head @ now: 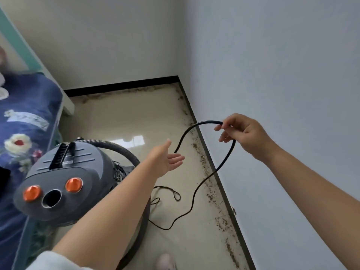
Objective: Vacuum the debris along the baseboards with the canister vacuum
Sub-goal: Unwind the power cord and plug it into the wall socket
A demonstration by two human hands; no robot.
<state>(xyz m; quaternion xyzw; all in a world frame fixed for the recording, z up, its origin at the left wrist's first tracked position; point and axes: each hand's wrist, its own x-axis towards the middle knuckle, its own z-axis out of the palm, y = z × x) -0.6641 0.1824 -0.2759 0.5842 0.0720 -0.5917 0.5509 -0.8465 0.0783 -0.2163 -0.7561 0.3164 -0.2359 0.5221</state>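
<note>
A grey canister vacuum (64,178) with two orange knobs stands at lower left, and its ribbed hose (116,148) curves off behind my left arm. My right hand (241,133) pinches a loop of the black power cord (194,191) up near the right wall. The cord trails down onto the floor. My left hand (165,159) is stretched out flat, palm up, under the cord's hanging end; whether it touches the cord is unclear. Brown debris (202,158) lies along the dark baseboard (212,162) on the right and along the far baseboard.
A bed with a blue floral cover (25,121) fills the left side, with its white frame leg (68,106) on the floor. The glossy beige floor (124,117) ends in a corner between two white walls. A pink slipper (165,262) shows at the bottom edge.
</note>
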